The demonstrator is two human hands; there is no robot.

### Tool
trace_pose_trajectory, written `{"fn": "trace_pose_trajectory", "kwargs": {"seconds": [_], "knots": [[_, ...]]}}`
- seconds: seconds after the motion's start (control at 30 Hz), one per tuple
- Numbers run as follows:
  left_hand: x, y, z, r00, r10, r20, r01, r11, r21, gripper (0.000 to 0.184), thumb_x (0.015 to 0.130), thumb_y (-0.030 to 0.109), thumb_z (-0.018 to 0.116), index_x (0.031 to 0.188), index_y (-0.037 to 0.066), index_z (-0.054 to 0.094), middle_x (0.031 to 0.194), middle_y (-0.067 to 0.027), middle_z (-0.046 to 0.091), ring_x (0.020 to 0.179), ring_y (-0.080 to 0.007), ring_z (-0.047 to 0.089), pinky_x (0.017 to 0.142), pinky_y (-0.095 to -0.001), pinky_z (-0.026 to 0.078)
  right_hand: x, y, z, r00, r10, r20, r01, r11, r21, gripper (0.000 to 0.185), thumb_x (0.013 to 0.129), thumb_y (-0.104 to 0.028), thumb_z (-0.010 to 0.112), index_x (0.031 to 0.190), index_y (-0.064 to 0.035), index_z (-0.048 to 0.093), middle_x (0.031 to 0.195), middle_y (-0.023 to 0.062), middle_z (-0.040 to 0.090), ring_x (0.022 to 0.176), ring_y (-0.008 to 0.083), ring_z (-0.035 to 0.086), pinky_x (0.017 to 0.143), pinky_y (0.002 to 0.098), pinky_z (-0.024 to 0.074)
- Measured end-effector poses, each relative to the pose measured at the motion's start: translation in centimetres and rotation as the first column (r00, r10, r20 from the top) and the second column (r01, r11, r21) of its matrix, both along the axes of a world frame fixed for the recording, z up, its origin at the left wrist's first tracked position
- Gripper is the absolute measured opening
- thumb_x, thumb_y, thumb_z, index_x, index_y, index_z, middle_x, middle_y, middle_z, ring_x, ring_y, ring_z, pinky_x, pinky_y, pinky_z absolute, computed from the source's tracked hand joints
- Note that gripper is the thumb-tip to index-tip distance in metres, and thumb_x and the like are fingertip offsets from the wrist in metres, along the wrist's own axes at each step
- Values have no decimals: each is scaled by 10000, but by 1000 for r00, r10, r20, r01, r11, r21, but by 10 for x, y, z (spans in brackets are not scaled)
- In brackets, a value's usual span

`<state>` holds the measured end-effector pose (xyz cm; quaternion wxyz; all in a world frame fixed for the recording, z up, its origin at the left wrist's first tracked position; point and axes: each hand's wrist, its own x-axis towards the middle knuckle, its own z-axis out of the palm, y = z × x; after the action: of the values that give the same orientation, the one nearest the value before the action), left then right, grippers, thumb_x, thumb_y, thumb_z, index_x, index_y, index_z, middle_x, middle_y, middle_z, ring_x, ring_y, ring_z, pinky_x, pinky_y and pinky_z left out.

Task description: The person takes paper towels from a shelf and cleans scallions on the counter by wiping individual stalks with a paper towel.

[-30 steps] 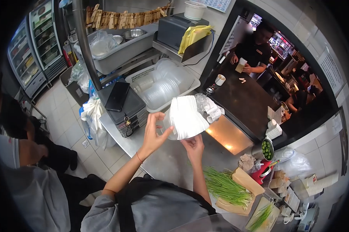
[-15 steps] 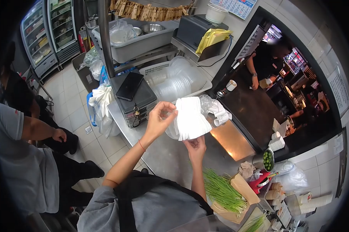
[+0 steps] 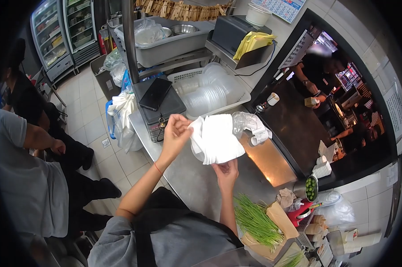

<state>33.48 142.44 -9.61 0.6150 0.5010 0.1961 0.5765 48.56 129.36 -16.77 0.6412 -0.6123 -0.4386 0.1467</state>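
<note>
A stack of folded white paper napkins [image 3: 221, 138] is held up over the steel counter, with clear plastic showing along its lower left. My left hand [image 3: 176, 133] is closed at the stack's left edge, thumb and fingers pinching a corner of a napkin that lifts from the others. Below the stack, my right hand [image 3: 226, 171] grips its near edge; some of its fingers are hidden underneath. Just beyond the napkins lie a clear plastic cup [image 3: 241, 122] and curled receipt paper [image 3: 259, 135].
A white basket [image 3: 243, 101] of clear plastic containers stands behind, beside a black phone [image 3: 156, 94] on a dark box. Green stalks [image 3: 259, 224] lie on brown paper at right. People stand at left [image 3: 31, 178] and beyond the hatch [image 3: 319, 73].
My left hand has shifted slightly left, drawing the napkin's corner away from the stack. Beyond the hatch, a person's hands have moved with a small container. The view has shifted slightly.
</note>
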Motion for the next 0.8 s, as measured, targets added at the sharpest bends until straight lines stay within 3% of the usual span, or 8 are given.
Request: {"fn": "trace_pose_trajectory", "kwargs": {"seconds": [0.13,0.2,0.27,0.4,0.5,0.57,0.63,0.8], "knots": [[-3,-5,29,858,240,-455,-59,924,378,325,740,-54,593,1030,33,477,1042,-68,533,779,-104,551,649,-224,455,1,-7,3,991,-36,132,41,998,-40,462,660,-13,733,1070,72,537,1060,115,495,840,178,595,642,269,535],[-1,11,23,799,416,-434,-78,788,611,165,739,-34,603,898,7,585,859,-55,561,716,-122,553,591,-227,444,-1,-7,8,992,-58,109,64,997,-46,447,664,-8,726,1064,69,541,1057,115,497,847,179,596,646,267,534],[5,16,24,838,301,-455,-75,889,452,95,753,-35,596,842,-1,598,800,-70,563,699,-148,567,588,-239,452,-2,-7,6,994,-88,64,91,995,-46,429,666,0,719,1052,68,546,1057,114,497,844,178,598,647,263,532],[9,22,51,825,475,-307,-67,620,781,81,753,-32,598,822,5,578,845,-102,569,741,-224,579,639,-290,461,-2,4,0,990,-140,-36,136,986,-99,377,663,21,708,1005,68,555,1065,119,496,825,172,604,641,254,532],[13,34,57,905,328,-271,2,634,774,86,794,-18,564,864,26,540,917,-127,587,823,-218,583,717,-300,459,-10,19,4,983,-178,-38,171,976,-135,349,660,30,707,974,65,559,1064,120,498,809,163,603,634,244,531],[16,41,59,996,-49,-75,79,874,479,125,811,-22,518,921,33,494,975,-144,585,916,-223,574,775,-321,466,-13,30,9,980,-197,-2,195,972,-133,324,658,32,707,945,60,559,1060,117,501,795,156,600,630,241,527],[9,58,67,915,-345,211,307,932,191,167,857,-16,403,1012,45,399,1056,-178,572,1009,-209,542,859,-350,453,-14,35,10,978,-205,46,209,967,-144,287,658,32,706,903,54,558,1054,112,505,780,150,596,625,245,523],[-35,115,76,727,-318,608,554,795,-247,159,897,111,394,1054,88,400,722,-93,486,650,-196,502,636,-308,435,3,34,39,964,-253,-82,243,962,-123,243,661,42,696,844,7,540,1020,80,516,782,120,573,671,233,485]]}}
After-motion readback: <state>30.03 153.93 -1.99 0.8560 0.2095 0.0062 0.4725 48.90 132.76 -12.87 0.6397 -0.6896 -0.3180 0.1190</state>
